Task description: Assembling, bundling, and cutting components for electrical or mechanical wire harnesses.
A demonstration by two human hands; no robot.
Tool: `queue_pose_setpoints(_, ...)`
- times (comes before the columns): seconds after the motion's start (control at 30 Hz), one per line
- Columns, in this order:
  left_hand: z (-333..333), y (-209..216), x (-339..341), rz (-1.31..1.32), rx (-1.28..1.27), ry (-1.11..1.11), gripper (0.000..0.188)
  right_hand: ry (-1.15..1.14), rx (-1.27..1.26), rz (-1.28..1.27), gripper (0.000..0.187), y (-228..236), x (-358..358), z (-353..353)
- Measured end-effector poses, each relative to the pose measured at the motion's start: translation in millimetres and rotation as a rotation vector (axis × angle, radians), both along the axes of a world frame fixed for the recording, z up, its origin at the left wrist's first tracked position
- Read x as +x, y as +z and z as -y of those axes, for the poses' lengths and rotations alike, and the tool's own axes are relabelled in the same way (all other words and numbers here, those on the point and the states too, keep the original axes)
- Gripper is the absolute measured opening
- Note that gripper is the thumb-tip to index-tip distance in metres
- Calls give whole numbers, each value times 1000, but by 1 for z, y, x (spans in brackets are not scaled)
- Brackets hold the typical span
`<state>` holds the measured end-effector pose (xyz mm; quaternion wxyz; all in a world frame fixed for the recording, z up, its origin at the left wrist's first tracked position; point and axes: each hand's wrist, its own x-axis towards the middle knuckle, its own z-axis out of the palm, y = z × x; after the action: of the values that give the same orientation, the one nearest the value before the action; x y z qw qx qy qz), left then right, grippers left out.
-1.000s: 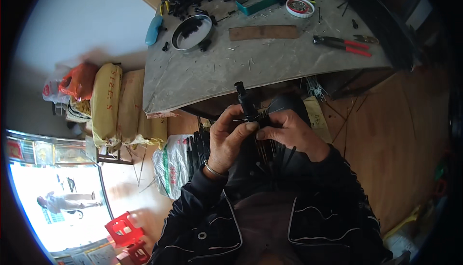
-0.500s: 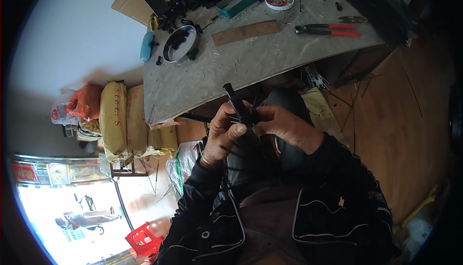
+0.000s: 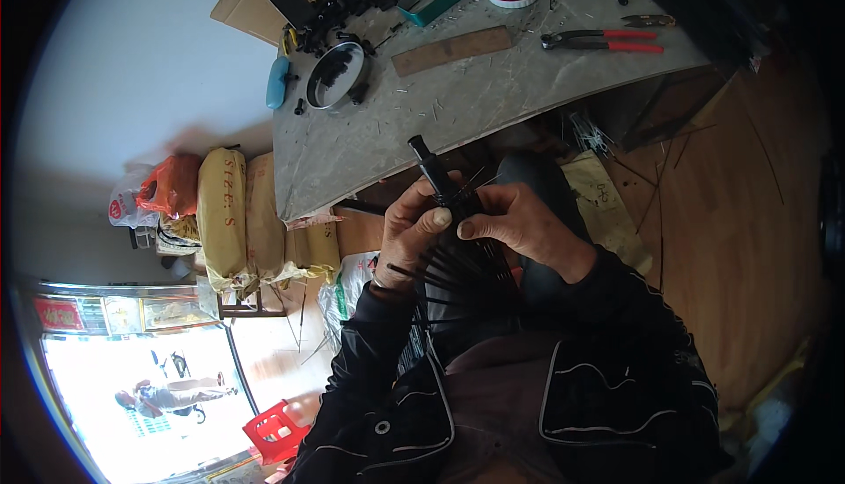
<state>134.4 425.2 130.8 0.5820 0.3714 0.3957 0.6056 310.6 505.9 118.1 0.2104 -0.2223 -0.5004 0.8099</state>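
Head view: I see left hand (image 3: 414, 227) curled, thumb and fingers pinching black shaft (image 3: 429, 164) over the lap, near side of table (image 3: 361, 154). Right hand (image 3: 526, 227) bent in from right, thumb beside shaft; can't tell its grip. Far left: metal dish (image 3: 338, 95), dark bits inside. Farther right: teal tray (image 3: 451, 6), contents unclear; white round container (image 3: 513, 5), small metallic pieces.

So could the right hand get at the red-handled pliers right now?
Probably yes, with a stretch: the pliers lie uncovered on the table, though the right hand would first have to leave the black tube.
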Motion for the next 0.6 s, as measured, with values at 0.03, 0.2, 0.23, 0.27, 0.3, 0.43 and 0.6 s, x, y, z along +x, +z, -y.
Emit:
queue_pose_setpoints(0.03,1,-3,-1,11,6,10,33,11,-6,-21,21,0,0,0)
queue_pose_setpoints(0.2,-2,-2,4,36,62,13,33,-3,-20,-8,20,3,2,-1)
queue_pose_setpoints(0.23,-3,-1,6,-23,88,3,33,17,-92,-49,20,2,4,-2)
queue_pose_setpoints(0.27,-4,1,9,-82,114,-6,34,17,-93,-47,20,2,7,-3)
queue_pose_setpoints(0.3,-2,8,14,-116,109,3,35,66,-133,-27,21,4,9,-6)
queue_pose_setpoints(0.43,-1,20,11,-306,29,-35,35,70,-175,-144,36,1,5,-2)
queue_pose_setpoints(0.6,-10,30,-4,-736,161,-28,47,25,-277,-417,54,1,-6,8)
